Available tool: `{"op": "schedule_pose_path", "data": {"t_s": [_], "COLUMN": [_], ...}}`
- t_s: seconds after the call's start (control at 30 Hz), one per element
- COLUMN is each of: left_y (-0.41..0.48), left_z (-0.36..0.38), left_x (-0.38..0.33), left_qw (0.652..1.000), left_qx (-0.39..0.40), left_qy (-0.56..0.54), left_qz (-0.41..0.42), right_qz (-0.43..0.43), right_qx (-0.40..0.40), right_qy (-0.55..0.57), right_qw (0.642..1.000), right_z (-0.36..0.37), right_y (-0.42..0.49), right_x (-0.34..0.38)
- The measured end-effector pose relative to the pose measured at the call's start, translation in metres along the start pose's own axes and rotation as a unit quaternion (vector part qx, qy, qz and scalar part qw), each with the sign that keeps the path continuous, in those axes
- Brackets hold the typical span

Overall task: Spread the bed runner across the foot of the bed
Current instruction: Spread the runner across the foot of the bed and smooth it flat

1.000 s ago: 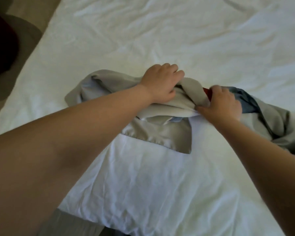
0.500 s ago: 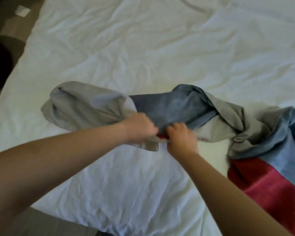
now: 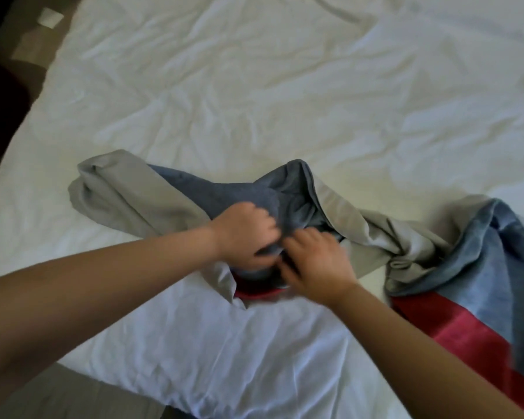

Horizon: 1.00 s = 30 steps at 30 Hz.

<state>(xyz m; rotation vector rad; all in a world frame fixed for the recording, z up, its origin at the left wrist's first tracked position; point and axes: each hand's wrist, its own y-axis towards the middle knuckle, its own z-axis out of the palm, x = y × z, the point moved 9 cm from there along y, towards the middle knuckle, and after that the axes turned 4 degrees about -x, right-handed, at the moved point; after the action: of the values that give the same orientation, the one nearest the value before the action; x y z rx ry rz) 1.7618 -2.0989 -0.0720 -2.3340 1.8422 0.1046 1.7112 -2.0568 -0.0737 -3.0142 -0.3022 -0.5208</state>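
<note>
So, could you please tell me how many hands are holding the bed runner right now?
2: the left hand grips the bunched bed runner at its blue middle fold; the right hand, blurred, holds it right beside.

Soft, even light over the crumpled white bed sheet [image 3: 285, 86], yellowish cast farther up, bluish nearer, faint shadows in creases, right hand [image 3: 318, 264] motion-blurred, bed runner [image 3: 360, 228] smeared at right edge, upper-left corner dark.

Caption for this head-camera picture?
Left hand and right hand grip the bunched grey, blue and red fabric bed runner on the wrinkled white sheet.
</note>
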Motion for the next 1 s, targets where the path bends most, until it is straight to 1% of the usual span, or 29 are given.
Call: {"op": "schedule_pose_path", "data": {"t_s": [0.07, 0.1, 0.13, 0.2, 0.27, 0.33, 0.37, 0.47, 0.57, 0.63, 0.73, 0.8, 0.87, 0.93, 0.97, 1.0], "left_y": [0.029, 0.043, 0.056, 0.082, 0.107, 0.126, 0.131, 0.134, 0.121, 0.104, 0.069, 0.051, 0.038, 0.032, 0.033, 0.041], "left_z": [-0.017, -0.019, -0.017, -0.006, 0.003, 0.009, 0.010, 0.004, -0.008, -0.015, -0.029, -0.037, -0.044, -0.046, -0.045, -0.043], "left_x": [0.015, 0.021, 0.026, 0.031, 0.027, 0.023, 0.026, 0.051, 0.088, 0.123, 0.179, 0.204, 0.220, 0.227, 0.225, 0.217], "left_qw": [0.997, 0.994, 0.992, 0.991, 0.992, 0.990, 0.987, 0.981, 0.973, 0.958, 0.921, 0.903, 0.884, 0.862, 0.857, 0.866], "left_qx": [-0.051, -0.061, -0.061, -0.022, 0.029, 0.073, 0.091, 0.096, 0.102, 0.124, 0.144, 0.151, 0.156, 0.166, 0.169, 0.161], "left_qy": [-0.011, -0.010, -0.001, 0.014, 0.037, 0.080, 0.092, 0.103, 0.141, 0.159, 0.175, 0.204, 0.237, 0.242, 0.238, 0.230], "left_qz": [-0.063, -0.089, -0.109, -0.130, -0.115, -0.093, -0.097, -0.134, -0.151, -0.205, -0.317, -0.346, -0.371, -0.413, -0.425, -0.414], "right_qz": [0.084, 0.124, 0.158, 0.199, 0.200, 0.182, 0.177, 0.189, 0.196, 0.191, 0.163, 0.150, 0.166, 0.214, 0.235, 0.247], "right_qx": [-0.047, -0.050, -0.042, -0.023, -0.010, -0.001, 0.002, 0.021, 0.010, -0.011, -0.035, -0.027, 0.005, 0.058, 0.086, 0.103], "right_qy": [-0.042, -0.071, -0.101, -0.143, -0.166, -0.174, -0.171, -0.152, -0.136, -0.127, -0.123, -0.115, -0.099, -0.084, -0.082, -0.085], "right_qw": [0.994, 0.988, 0.981, 0.969, 0.966, 0.968, 0.969, 0.970, 0.971, 0.973, 0.978, 0.982, 0.981, 0.971, 0.965, 0.960], "right_z": [-0.020, -0.025, -0.030, -0.035, -0.035, -0.033, -0.031, -0.031, -0.042, -0.053, -0.068, -0.069, -0.062, -0.048, -0.041, -0.035], "right_y": [0.003, 0.002, -0.002, -0.009, -0.012, -0.009, -0.007, 0.006, 0.032, 0.055, 0.087, 0.102, 0.109, 0.106, 0.103, 0.100], "right_x": [-0.039, -0.058, -0.076, -0.104, -0.118, -0.123, -0.125, -0.140, -0.150, -0.150, -0.140, -0.133, -0.130, -0.135, -0.139, -0.141]}}
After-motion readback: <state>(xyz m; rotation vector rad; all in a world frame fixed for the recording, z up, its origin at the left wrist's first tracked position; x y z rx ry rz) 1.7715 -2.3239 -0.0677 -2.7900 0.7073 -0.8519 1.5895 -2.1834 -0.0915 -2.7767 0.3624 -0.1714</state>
